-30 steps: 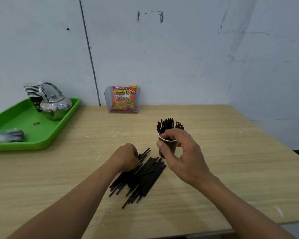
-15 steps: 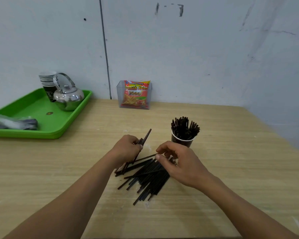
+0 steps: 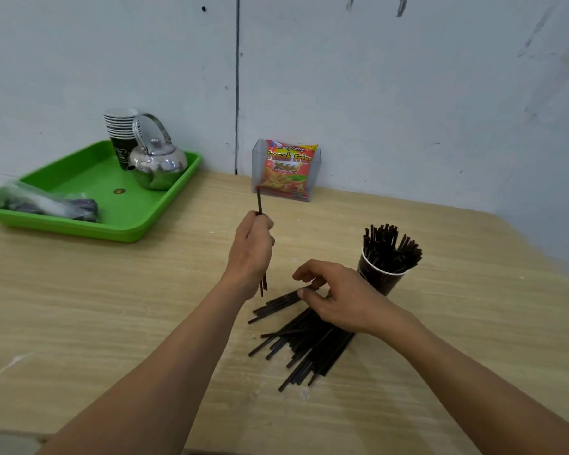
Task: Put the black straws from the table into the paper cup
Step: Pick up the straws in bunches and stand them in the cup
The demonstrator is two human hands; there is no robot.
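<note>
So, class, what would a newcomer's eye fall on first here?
The pile of black straws in the middle, with the right hand pinching at its top. Just left, the left hand holds a few straws upright; right of the pile a paper cup bristles with more.

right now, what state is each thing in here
left hand: raised, grips held straws upright
held straws: off the table, near vertical
right hand: low, fingers pinch straw pile ends
straw pile: lying loose on the table
paper cup: upright, packed with standing straws
kettle: upright, lid on, in tray
snack packet: standing in clear holder
</note>
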